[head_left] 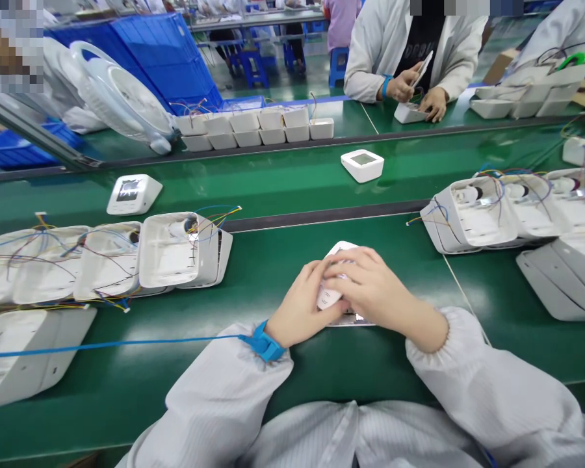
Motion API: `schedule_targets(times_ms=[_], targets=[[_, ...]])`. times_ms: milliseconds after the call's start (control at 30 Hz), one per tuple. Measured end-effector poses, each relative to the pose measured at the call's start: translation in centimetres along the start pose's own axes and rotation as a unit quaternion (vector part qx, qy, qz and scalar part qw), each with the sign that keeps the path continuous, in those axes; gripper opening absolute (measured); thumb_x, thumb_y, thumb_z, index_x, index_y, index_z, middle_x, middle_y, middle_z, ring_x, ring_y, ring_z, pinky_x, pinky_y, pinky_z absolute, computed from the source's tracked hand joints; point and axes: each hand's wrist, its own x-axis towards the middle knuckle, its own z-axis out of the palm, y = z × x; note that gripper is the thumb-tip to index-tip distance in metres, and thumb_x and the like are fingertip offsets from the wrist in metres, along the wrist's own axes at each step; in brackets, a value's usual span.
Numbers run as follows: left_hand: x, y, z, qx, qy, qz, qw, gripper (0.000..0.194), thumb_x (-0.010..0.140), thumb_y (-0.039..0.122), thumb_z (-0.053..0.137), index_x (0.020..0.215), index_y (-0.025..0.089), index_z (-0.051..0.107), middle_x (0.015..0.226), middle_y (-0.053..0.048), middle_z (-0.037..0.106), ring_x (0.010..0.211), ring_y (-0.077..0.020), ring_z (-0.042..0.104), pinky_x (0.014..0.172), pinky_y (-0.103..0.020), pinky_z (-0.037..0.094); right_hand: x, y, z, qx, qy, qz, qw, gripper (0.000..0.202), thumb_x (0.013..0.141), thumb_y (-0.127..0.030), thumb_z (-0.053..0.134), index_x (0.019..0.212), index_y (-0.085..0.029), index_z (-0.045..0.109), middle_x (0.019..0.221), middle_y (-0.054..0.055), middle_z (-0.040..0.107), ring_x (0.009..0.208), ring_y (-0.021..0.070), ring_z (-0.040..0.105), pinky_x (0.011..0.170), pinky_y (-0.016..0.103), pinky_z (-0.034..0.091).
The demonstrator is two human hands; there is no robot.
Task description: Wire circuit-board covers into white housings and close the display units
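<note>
My left hand [302, 305], with a blue wrist strap [266, 342] at its wrist, is curled around the near-left side of a white plastic device housing [327, 297]. Over the housing's top and right side lies my right hand [370, 286], fingers bent and overlapping those of the left. Most of the housing is hidden beneath both hands. A white upper edge shows above the fingers, and an open lower part with a shiny patch shows under the right palm. The housing is on or just above the green worktop [273, 260].
Wired open housings [170, 253] stand in a row at left, others [482, 218] at right. White devices with screens [134, 194] [363, 165] sit on the green strip beyond a dark rail. A blue cord [112, 344] runs left from my wrist. Across, a co-worker's hands [433, 104] handle a housing.
</note>
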Motion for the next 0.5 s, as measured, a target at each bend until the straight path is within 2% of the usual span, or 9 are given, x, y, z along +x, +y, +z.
schedule_targets(times_ms=[33, 100, 133, 167, 200, 233, 300, 400, 500], targets=[[0.0, 0.2, 0.1, 0.001, 0.021, 0.003, 1.000, 0.069, 0.083, 0.033, 0.062, 0.144, 0.017, 0.035, 0.135, -0.014, 0.045, 0.129, -0.0269, 0.040, 0.111, -0.045, 0.034, -0.1, 0.5, -0.3, 0.011, 0.009, 0.030, 0.999, 0.020, 0.091, -0.020, 0.058, 0.111, -0.019, 0.060, 0.121, 0.006, 0.060, 0.125, 0.0235, 0.045, 0.105, 0.044, 0.035], [0.0, 0.2, 0.2, -0.006, 0.072, 0.014, 0.997, 0.079, 0.074, 0.021, 0.061, 0.146, 0.017, 0.029, 0.140, -0.014, 0.040, 0.131, -0.0284, 0.038, 0.112, -0.047, 0.031, -0.3, 1.7, -0.7, 0.053, 0.041, 0.097, 0.993, 0.048, 0.086, -0.033, 0.067, 0.129, -0.020, 0.051, 0.135, 0.010, 0.051, 0.128, 0.0249, 0.044, 0.106, 0.043, 0.037], [0.0, 0.1, 0.4, -0.019, 0.096, 0.019, 0.995, 0.086, 0.070, 0.018, 0.061, 0.148, 0.017, 0.024, 0.143, -0.015, 0.037, 0.133, -0.0297, 0.037, 0.113, -0.049, 0.030, -0.4, 2.2, -0.8, 0.083, 0.055, 0.133, 0.986, 0.057, 0.085, -0.038, 0.069, 0.133, -0.019, 0.046, 0.135, 0.012, 0.049, 0.125, 0.0238, 0.047, 0.103, 0.040, 0.041], [-0.1, -0.1, 0.5, -0.041, 0.117, 0.028, 0.992, 0.090, 0.068, 0.017, 0.060, 0.149, 0.018, 0.021, 0.145, -0.015, 0.034, 0.134, -0.0307, 0.036, 0.114, -0.050, 0.029, -0.5, 2.6, -0.7, 0.112, 0.060, 0.170, 0.977, 0.056, 0.086, -0.040, 0.067, 0.132, -0.018, 0.046, 0.131, 0.012, 0.052, 0.118, 0.0215, 0.053, 0.098, 0.037, 0.045], [-0.2, -0.3, 0.8, -0.074, 0.130, 0.044, 0.988, 0.091, 0.068, 0.018, 0.060, 0.150, 0.018, 0.018, 0.146, -0.015, 0.033, 0.134, -0.0314, 0.036, 0.114, -0.051, 0.028, -0.6, 2.9, -0.6, 0.134, 0.047, 0.199, 0.970, 0.047, 0.088, -0.039, 0.065, 0.127, -0.017, 0.049, 0.123, 0.010, 0.058, 0.108, 0.0185, 0.058, 0.091, 0.033, 0.048], [-0.4, -0.6, 1.0, -0.117, 0.132, 0.063, 0.982, 0.089, 0.071, 0.020, 0.059, 0.150, 0.018, 0.017, 0.146, -0.016, 0.032, 0.135, -0.0318, 0.036, 0.114, -0.051, 0.029, -0.7, 3.0, -0.5, 0.140, 0.016, 0.214, 0.967, 0.033, 0.091, -0.034, 0.062, 0.118, -0.017, 0.054, 0.111, 0.007, 0.062, 0.097, 0.0159, 0.061, 0.083, 0.030, 0.049], [-0.7, -1.2, 1.8, -0.210, 0.119, 0.097, 0.966, 0.082, 0.080, 0.028, 0.057, 0.150, 0.016, 0.016, 0.146, -0.018, 0.032, 0.136, -0.0325, 0.035, 0.113, -0.051, 0.030, -0.7, 2.9, -0.1, 0.096, -0.085, 0.203, 0.971, 0.012, 0.092, -0.027, 0.060, 0.097, -0.017, 0.062, 0.093, 0.003, 0.063, 0.083, 0.0144, 0.059, 0.073, 0.028, 0.046], [-1.1, -2.0, 2.9, -0.315, 0.087, 0.108, 0.939, 0.074, 0.090, 0.042, 0.052, 0.150, 0.015, 0.019, 0.148, -0.020, 0.030, 0.137, -0.0345, 0.035, 0.113, -0.052, 0.029, -0.4, 1.7, 0.0, -0.041, -0.205, 0.140, 0.968, 0.015, 0.091, -0.022, 0.058, 0.080, -0.016, 0.066, 0.086, 0.005, 0.060, 0.079, 0.0173, 0.053, 0.065, 0.031, 0.036], [-1.4, -2.3, 3.7, -0.355, 0.082, 0.101, 0.926, 0.079, 0.089, 0.051, 0.054, 0.150, 0.015, 0.021, 0.149, -0.021, 0.028, 0.136, -0.0360, 0.035, 0.114, -0.054, 0.027, -0.1, 0.0, -0.2, -0.108, -0.241, 0.129, 0.956, 0.017, 0.088, -0.021, 0.058, 0.075, -0.016, 0.067, 0.086, 0.008, 0.056, 0.078, 0.0197, 0.047, 0.062, 0.035, 0.029]])
